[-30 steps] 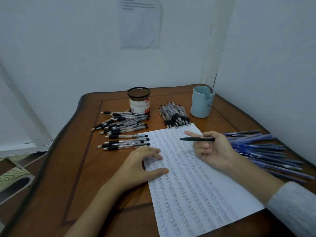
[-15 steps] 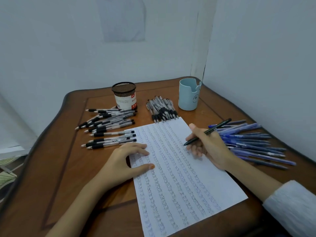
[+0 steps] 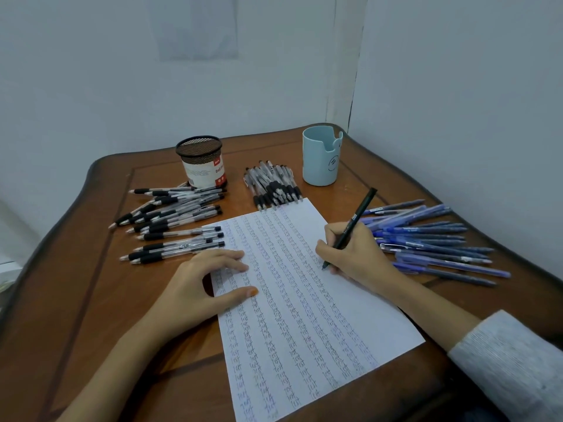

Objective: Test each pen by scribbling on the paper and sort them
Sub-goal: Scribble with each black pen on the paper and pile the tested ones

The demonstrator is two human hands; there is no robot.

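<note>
A white sheet of paper (image 3: pixel 304 324) covered in rows of scribbled words lies on the wooden table (image 3: pixel 91 300). My right hand (image 3: pixel 356 254) grips a dark green pen (image 3: pixel 355 222) in a writing hold, its tip touching the paper near the right edge. My left hand (image 3: pixel 201 284) rests flat on the paper's left edge, fingers spread. Several clear pens with black grips (image 3: pixel 173 220) lie to the left. A second bunch of black-grip pens (image 3: pixel 272 187) sits at the paper's top. Several blue pens (image 3: pixel 426 239) are piled to the right.
A black mesh cup with a white label (image 3: pixel 202 164) stands at the back left. A light blue cup (image 3: pixel 321 155) stands at the back right. White walls close in behind and on the right. The table edge curves round on the left.
My right hand turned the green pen from lying sideways in the fingers into a writing hold and lowered its tip onto the paper. My left hand stayed on the sheet.
</note>
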